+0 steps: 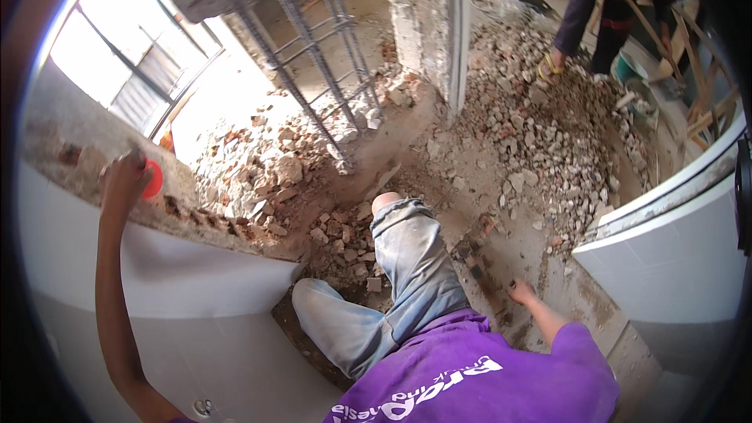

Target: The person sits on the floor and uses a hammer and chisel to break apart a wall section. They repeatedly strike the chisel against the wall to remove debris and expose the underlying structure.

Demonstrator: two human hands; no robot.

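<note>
1. At nine o'clock, the left hand [123, 178] is gripping a red round piece [155, 180] by the broken wall edge [78, 129], its fingers clamping onto it.
2. At four o'clock, the right hand [519, 291] is reaching down near the exposed brick strip [474, 262]; I cannot tell whether its fingers are parting.
3. Toward two o'clock, a co-worker [576, 16] is standing at the rubble heap [540, 133].

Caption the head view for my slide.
Left hand holding a red object against a chipped wall, rubble alongside.
</note>
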